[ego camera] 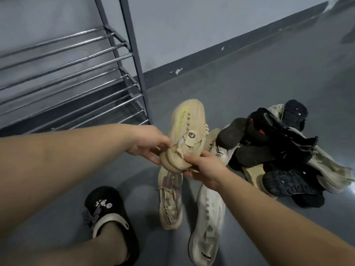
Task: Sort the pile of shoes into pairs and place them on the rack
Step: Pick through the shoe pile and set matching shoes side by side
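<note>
A grey painted floor (240,83) runs up to a pale wall with a dark skirting strip along its foot. At my left stands the metal rack (123,54), its shelves made of shiny bars with nothing on them. Both my hands hold one beige sneaker (189,127) in the air above the floor, toe pointing away from me: my left hand (148,143) pinches the heel collar from the left, and my right hand (203,167) curls around the heel from below. Under it on the floor lie a second beige sneaker (170,200) and, just beside it, a white sneaker (208,223). To the right sits the pile of shoes (278,150), mostly black ones tangled with a few pale ones. My foot, in a black clog (107,210), rests near the bottom left.
</note>
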### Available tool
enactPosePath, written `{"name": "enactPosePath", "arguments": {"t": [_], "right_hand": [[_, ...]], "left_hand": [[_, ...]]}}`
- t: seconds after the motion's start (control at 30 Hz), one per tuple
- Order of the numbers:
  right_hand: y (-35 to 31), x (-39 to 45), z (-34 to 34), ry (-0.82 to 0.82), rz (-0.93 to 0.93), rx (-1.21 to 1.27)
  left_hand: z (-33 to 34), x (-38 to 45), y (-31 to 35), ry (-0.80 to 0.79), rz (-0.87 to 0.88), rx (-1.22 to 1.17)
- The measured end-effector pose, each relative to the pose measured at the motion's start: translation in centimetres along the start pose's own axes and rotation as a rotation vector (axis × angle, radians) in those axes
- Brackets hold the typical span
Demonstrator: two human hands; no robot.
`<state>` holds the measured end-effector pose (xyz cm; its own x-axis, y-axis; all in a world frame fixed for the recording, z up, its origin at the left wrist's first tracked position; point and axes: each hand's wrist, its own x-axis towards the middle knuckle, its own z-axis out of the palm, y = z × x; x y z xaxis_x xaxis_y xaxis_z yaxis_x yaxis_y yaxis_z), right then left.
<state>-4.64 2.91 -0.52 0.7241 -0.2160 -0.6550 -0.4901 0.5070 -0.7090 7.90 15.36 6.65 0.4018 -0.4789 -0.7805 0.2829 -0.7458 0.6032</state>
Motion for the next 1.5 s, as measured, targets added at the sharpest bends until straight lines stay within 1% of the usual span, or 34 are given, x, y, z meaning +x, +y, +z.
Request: {"name": "enactPosePath", "arguments": {"t": [0.07,0.17,0.3,0.43,0.53,0.63,0.83,0.93,1.03,1.13,1.17,1.23,1.3,1.33,1.5], "right_hand": [[-0.1,1.2,1.5,-0.020,-0.004,-0.032],[0.5,3.2,3.8,-0.042,0.001,-0.078],[2.2,5.9,5.5,-0.050,0.050,-0.179],[4.4,8.4,6.2,-0.014,0.089,-0.320],[6.0,10.4,6.3,0.027,0.124,-0.380],[7.6,12.0,6.2,0.073,0.138,-0.490],[10.7,13.2,6.3,0.134,0.169,-0.641],[11.1,13.3,6.5,0.152,0.159,-0.586],[10.5,12.8,6.8,0.114,0.171,-0.457],[9.8,11.6,7.2,0.066,0.186,-0.421],[9.5,11.2,7.2,0.057,0.188,-0.419],[8.8,10.0,6.9,0.055,0.173,-0.433],[7.6,8.8,6.1,0.052,0.140,-0.478],[6.7,8.0,5.5,0.055,0.117,-0.506],[0.9,4.3,0.5,0.128,-0.042,-0.710]], "left_hand": [[-2.1,0.1,-1.0,0.007,-0.013,-0.009],[-4.8,0.9,-3.6,-0.007,-0.035,-0.097],[-6.1,3.5,-8.8,-0.012,-0.083,-0.230],[-6.0,6.3,-13.0,-0.008,-0.125,-0.356],[-5.4,8.4,-14.9,0.010,-0.135,-0.453],[-4.3,10.2,-16.7,0.046,-0.154,-0.548],[-2.5,11.8,-20.7,0.076,-0.196,-0.606],[-2.8,11.8,-21.7,0.118,-0.206,-0.600],[-3.5,11.6,-21.9,0.164,-0.212,-0.542],[-3.8,11.1,-21.7,0.205,-0.221,-0.423],[-3.8,10.8,-21.4,0.213,-0.219,-0.356],[-3.8,10.0,-20.0,0.245,-0.186,-0.132],[-3.8,8.8,-17.2,0.291,-0.128,0.129],[-3.8,8.0,-15.3,0.298,-0.103,0.222],[-2.3,5.0,-5.3,0.280,0.107,0.508]]}}
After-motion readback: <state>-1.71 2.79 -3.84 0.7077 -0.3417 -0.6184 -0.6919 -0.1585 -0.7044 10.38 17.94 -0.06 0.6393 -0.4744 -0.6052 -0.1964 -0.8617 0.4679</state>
